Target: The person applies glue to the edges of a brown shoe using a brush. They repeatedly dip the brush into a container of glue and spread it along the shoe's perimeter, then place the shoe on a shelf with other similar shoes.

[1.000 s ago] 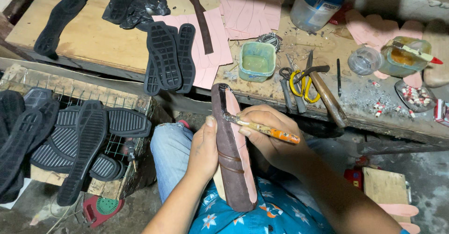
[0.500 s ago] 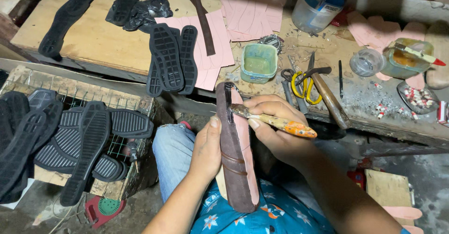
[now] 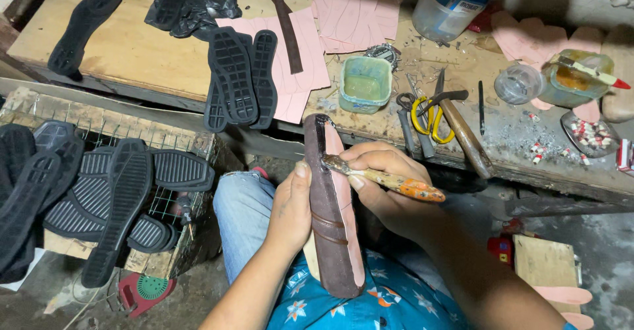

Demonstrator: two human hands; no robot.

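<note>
The left hand [image 3: 290, 208] clamps the brown insole [image 3: 328, 211] upright over the knee, thumb pressed on its near edge, fingers wrapped behind. The right hand [image 3: 389, 188] pinches the brush [image 3: 383, 178], bristles touching the insole's upper part. Since half a second ago the brush has slid a little lower along the insole, handle tilting flatter. Beyond the insole's tip sits the green tub [image 3: 364, 82]; right of the tub lie the yellow-handled scissors [image 3: 429, 109].

Plastic jar [image 3: 449, 3] cut off by top edge; black soles [image 3: 20, 198] cut at left (count unclear); brush bristles [image 3: 328, 163] partly hidden behind insole [image 3: 333, 218].
</note>
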